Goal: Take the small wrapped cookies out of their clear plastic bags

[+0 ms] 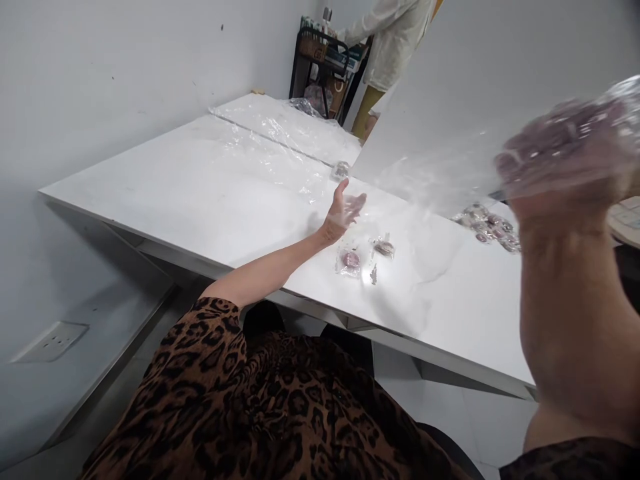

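Note:
My left hand (344,212) is held over the table with the fingers apart and the thumb up. Its fingers look hazy through clear plastic film (415,180), and nothing is gripped in them. Raised at the right, my right hand (565,150) has curled, blurred fingers wrapped in the same film, which stretches from it down towards the table. Below my left hand lie a small clear packet with a pinkish round piece (351,260) and another packet with a brownish piece (385,247). A silvery packet (341,171) rests just beyond my left fingers.
A white table (165,193) runs along the wall. More clear plastic (280,130) is spread over its far end. Several wrapped pieces (490,230) are heaped at the right. Behind stand a dark shelf cart (325,53) and a person in a pale jacket (395,47).

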`<state>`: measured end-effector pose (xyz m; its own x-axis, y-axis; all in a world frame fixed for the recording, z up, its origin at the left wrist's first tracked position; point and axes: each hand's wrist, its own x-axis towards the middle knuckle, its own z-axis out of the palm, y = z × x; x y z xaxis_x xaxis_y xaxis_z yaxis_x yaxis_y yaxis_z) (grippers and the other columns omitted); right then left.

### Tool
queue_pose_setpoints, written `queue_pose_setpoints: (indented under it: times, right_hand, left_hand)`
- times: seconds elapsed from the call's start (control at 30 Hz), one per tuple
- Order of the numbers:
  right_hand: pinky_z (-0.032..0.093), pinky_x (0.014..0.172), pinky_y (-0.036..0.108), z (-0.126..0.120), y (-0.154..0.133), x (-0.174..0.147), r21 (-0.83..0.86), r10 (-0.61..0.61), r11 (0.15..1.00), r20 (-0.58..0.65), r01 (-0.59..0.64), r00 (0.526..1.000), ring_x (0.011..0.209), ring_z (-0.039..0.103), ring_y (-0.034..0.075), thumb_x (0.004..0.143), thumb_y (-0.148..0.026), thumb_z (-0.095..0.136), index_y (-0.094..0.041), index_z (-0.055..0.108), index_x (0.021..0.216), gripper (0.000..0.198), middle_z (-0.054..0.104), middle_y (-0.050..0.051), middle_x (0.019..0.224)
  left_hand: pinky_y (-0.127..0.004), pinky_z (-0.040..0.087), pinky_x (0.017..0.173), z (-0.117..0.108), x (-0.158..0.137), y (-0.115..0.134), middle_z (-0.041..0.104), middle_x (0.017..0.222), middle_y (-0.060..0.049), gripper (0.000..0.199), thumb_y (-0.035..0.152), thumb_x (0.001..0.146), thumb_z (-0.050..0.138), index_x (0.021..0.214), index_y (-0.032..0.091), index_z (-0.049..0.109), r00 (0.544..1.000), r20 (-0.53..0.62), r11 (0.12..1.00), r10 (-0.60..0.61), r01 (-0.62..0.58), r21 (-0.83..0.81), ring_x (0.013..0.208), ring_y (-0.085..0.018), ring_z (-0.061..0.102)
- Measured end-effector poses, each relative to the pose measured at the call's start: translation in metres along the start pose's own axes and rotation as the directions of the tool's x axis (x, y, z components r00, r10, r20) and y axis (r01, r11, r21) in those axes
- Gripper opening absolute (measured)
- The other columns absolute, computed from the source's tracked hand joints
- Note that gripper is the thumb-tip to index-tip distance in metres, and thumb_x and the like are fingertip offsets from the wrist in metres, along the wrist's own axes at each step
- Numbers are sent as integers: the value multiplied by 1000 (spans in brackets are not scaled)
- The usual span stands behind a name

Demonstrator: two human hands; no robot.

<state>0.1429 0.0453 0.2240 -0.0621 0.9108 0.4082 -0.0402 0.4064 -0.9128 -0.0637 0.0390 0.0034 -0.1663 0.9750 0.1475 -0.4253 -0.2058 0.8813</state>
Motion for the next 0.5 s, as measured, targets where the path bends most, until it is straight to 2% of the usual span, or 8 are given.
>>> queue_pose_setpoints:
  times: [0.03, 0.07, 0.17, 0.23, 0.3, 0.37, 0.43, 0.5]
  right_hand:
    - [42, 59, 22, 12, 7, -7, 169, 56, 984, 47, -63, 997, 78, 68, 3, 113, -23, 11, -21, 54, 66, 64, 73, -2, 86]
    - [44, 59, 23, 23, 16, -14, 234, 78, 968, 55, -88, 995, 71, 65, 5, 114, -23, 14, -22, 54, 69, 60, 70, -1, 81]
    - [52, 65, 28, 53, 57, -37, 191, 123, 971, 118, -144, 985, 70, 62, 11, 110, -32, 44, -23, 55, 75, 37, 65, 0, 77]
    - [56, 67, 32, 66, 85, -52, 128, 151, 975, 228, -183, 962, 77, 65, 15, 97, -44, 65, -23, 62, 82, 26, 68, 1, 85]
    - [57, 64, 34, 74, 105, -64, 70, 182, 975, 300, -212, 936, 81, 67, 19, 84, -54, 77, -24, 63, 82, 33, 69, 1, 85]
    - [58, 62, 35, 78, 114, -73, 41, 172, 979, 355, -199, 919, 85, 70, 22, 75, -59, 82, -25, 64, 80, 39, 68, 2, 83]
    - [59, 67, 37, 76, 112, -79, 42, 120, 988, 389, -148, 913, 93, 71, 24, 74, -59, 83, -26, 68, 88, 39, 69, 3, 87]
    - [61, 74, 40, 70, 104, -83, 45, 50, 996, 377, -72, 925, 102, 71, 25, 76, -54, 84, -29, 70, 100, 38, 71, 3, 99]
  left_hand:
    - [-25, 52, 75, 2, -2, 4, 67, 117, -7, 75, 27, 88, 74, 155, 30, 40, 999, 32, 1000, 4, -3, -12, 89, -15, 65]
    - [-24, 52, 73, 3, -5, 8, 68, 113, -8, 80, 28, 84, 80, 155, 28, 41, 997, 72, 1000, -7, 8, -11, 86, -15, 66]
    - [-24, 54, 76, 8, -15, 18, 71, 104, -8, 94, 28, 68, 94, 151, 23, 50, 978, 198, 998, -65, 60, 28, 83, -15, 67]
    - [-25, 55, 83, 11, -21, 21, 73, 103, -6, 94, 20, 64, 96, 148, 24, 54, 964, 256, 998, -66, 61, 27, 90, -17, 69]
    - [-27, 56, 89, 14, -23, 25, 75, 104, -4, 73, 12, 71, 89, 139, 22, 63, 963, 266, 999, -51, 52, 2, 100, -18, 69]
    - [-27, 55, 88, 15, -23, 29, 75, 100, -4, 44, 10, 82, 78, 124, 18, 72, 968, 244, 999, -51, 50, 11, 100, -18, 69]
    - [-27, 55, 79, 14, -23, 34, 74, 91, -4, 25, 15, 90, 70, 115, 16, 76, 970, 238, 995, -44, 22, 92, 86, -15, 68]
    - [-26, 52, 68, 12, -23, 42, 72, 87, -4, 21, 22, 92, 71, 111, 16, 78, 968, 249, 980, -24, -26, 196, 73, -13, 63]
